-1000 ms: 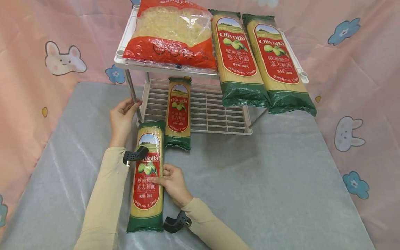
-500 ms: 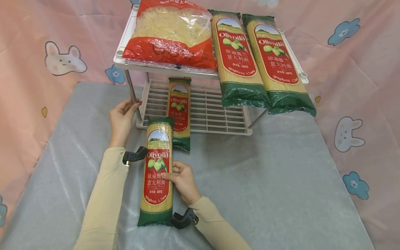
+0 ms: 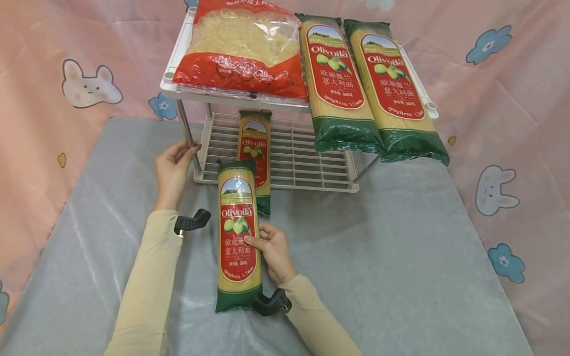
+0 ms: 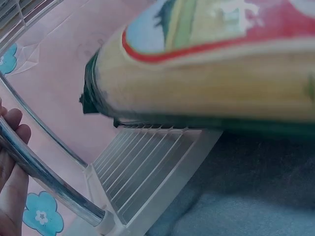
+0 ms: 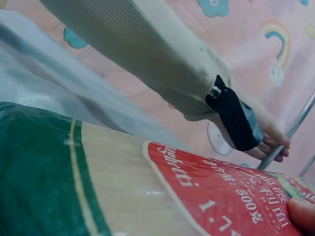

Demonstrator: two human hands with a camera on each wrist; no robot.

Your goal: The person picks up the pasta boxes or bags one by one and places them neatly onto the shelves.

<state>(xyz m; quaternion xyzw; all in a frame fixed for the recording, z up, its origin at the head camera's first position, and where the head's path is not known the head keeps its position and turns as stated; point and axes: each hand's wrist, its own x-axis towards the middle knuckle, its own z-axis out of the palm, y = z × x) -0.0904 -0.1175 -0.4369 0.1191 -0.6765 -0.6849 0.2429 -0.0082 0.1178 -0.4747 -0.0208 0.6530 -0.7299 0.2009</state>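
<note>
My right hand [image 3: 277,252] grips a green-ended spaghetti packet [image 3: 238,237] by its right edge, the thumb across its red label. The packet is held in front of the rack, its top end overlapping another spaghetti packet [image 3: 258,136] on the lower shelf [image 3: 311,158]. With my left hand [image 3: 171,170] I hold the rack's front left metal post [image 4: 49,182]; the fingertips curl behind it in the left wrist view. There, the carried packet [image 4: 206,83] fills the upper right. In the right wrist view the thumb [image 5: 301,214] presses on the packet's label.
On the upper shelf [image 3: 240,96] lie a red bag of pasta [image 3: 249,44] and two spaghetti packets [image 3: 336,84] [image 3: 396,89], whose lower ends jut over the front edge. Grey cloth [image 3: 378,267] covers the table, and a pink patterned curtain [image 3: 534,123] hangs behind.
My right hand has carried the spaghetti packet rightward and slightly toward the rack, so it now covers part of the lower-shelf packet. The left hand stays on the post.
</note>
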